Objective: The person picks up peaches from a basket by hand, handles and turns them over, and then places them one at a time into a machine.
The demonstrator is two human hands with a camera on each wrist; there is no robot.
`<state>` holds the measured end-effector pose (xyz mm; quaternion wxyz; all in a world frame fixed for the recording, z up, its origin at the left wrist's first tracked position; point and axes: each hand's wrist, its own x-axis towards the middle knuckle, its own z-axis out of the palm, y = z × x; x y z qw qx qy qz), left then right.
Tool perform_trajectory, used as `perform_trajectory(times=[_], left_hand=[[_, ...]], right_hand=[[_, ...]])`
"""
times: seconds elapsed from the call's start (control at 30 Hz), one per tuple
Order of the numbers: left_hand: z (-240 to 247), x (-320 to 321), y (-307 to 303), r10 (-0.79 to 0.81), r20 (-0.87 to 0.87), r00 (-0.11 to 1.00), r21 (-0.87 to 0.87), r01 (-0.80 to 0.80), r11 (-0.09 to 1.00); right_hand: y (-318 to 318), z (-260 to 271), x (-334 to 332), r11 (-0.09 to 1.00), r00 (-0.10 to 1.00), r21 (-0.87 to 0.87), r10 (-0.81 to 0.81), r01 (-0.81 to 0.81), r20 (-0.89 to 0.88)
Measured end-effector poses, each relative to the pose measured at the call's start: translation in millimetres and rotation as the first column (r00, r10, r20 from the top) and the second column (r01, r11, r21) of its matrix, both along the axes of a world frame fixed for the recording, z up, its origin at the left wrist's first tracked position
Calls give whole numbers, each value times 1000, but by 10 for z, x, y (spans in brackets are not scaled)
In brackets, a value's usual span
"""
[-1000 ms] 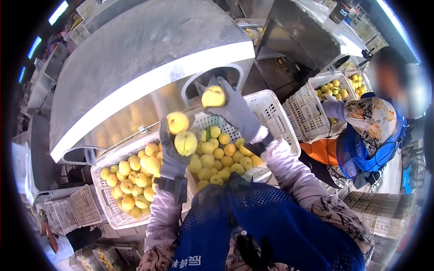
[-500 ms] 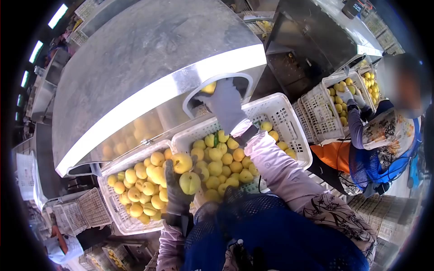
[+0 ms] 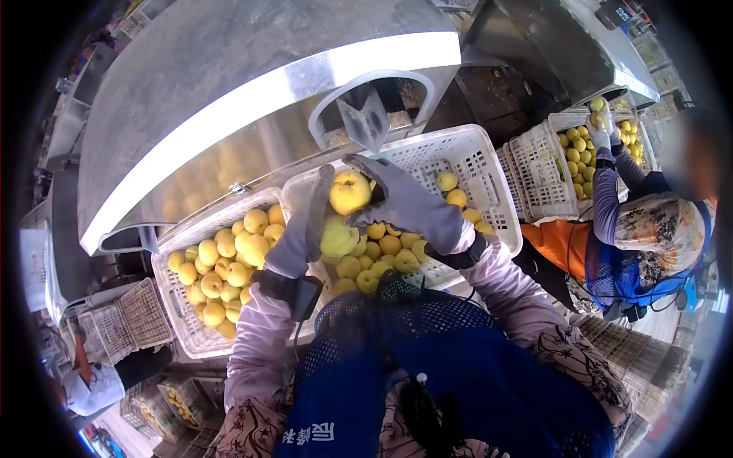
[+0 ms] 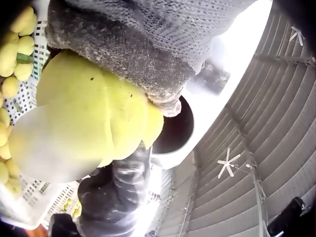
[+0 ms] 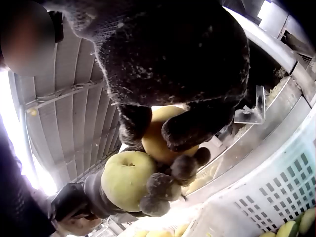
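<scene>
My gloved left hand (image 3: 305, 221) holds a greenish peach (image 3: 337, 237) low against its palm, its fingers reaching up beside a yellow peach (image 3: 350, 192). From the other side my gloved right hand (image 3: 412, 204) grips that yellow peach. In the right wrist view, dark glove fingers (image 5: 185, 129) curl around the yellow peach (image 5: 160, 131), and the greenish peach (image 5: 127, 180) sits in the left hand just below. The greenish peach (image 4: 94, 103) fills much of the left wrist view. Both hands are over a white crate (image 3: 489, 191) of yellow peaches.
Ahead stands a metal machine (image 3: 229, 84) with a round-topped opening and an angled metal chute (image 3: 366, 122). A second white crate (image 3: 183, 336) of peaches is on the left. At right, another person (image 3: 649, 221) works over crates of fruit (image 3: 553, 187).
My right hand reached with a peach into the machine's opening, then came back without it and took hold of the yellow peach at my left hand. The left hand has risen slightly.
</scene>
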<state>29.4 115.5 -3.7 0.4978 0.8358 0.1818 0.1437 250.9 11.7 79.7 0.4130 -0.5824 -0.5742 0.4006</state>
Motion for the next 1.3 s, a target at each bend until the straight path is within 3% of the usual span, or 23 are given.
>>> perform_trajectory(times=[0.03,0.07,0.1,0.23,0.33,0.37,0.4,0.6,0.67,0.7,0.73,0.8,0.83,0.87,0.93,1.0,1.07,1.1,1.13,1.17,1.2,1.27,1.3], left_hand=[[27,48,74,-2,5,1000,5,2,1000],[191,149,153,72,-120,990,-490,-122,863],[290,223,223,69,-262,963,-832,-261,489],[-182,203,257,223,2,975,-683,-161,712],[248,87,-227,204,369,907,-367,-60,928],[174,-64,-52,294,-25,956,-970,-95,226],[76,-201,-261,111,248,962,-490,26,871],[-26,-234,-597,259,336,906,-303,-156,940],[69,-100,-510,269,323,907,-178,-221,959],[223,-30,-440,260,319,912,5,-276,961],[331,30,-369,252,301,920,185,-316,931],[157,175,-262,307,136,942,202,-330,922],[304,274,-286,402,143,905,105,-418,903],[374,295,-240,401,144,905,104,-417,903],[451,326,-172,222,30,975,204,-223,953],[272,382,-201,228,48,973,310,-231,922],[186,467,-192,313,256,914,-76,-304,950],[210,477,-158,308,259,915,-71,-300,951],[235,478,-116,369,269,890,-739,-56,672],[272,495,-79,421,229,878,-969,248,10],[206,540,-53,420,233,877,-968,252,11],[-50,677,-40,320,419,850,-899,338,278],[-105,729,-53,322,425,846,-896,343,283]], right_hand=[[-20,64,21,1000,997,3,-10,10,73],[-19,132,38,1000,989,6,-22,21,147],[13,130,64,1000,988,14,-27,25,155],[287,-138,215,926,899,205,-363,318,245],[563,-433,305,883,796,224,-470,413,382],[661,-480,305,876,777,237,-483,421,404],[764,-534,294,871,760,246,-492,426,426],[1201,-377,323,799,712,271,-601,536,363],[1096,-258,481,880,835,392,-416,269,360],[862,315,402,951,950,-27,-304,307,78],[752,-3,407,927,922,128,-320,352,-220],[420,346,193,946,956,-166,-259,280,136],[275,772,60,886,989,-442,-145,143,27],[181,553,16,885,989,-442,-147,144,29],[22,-156,-60,998,930,60,-28,6,368],[-33,-215,-68,995,928,32,-101,96,359],[-13,-193,4,982,986,-95,-161,163,33],[-6,-157,67,982,986,-89,-165,167,34],[-9,-102,150,979,989,-142,-148,145,-9],[1,-33,193,974,990,-194,-131,119,-50],[13,28,192,974,990,-192,-132,120,-47],[41,129,170,979,989,-180,-68,91,133],[72,15,159,980,988,-176,-64,88,139]])
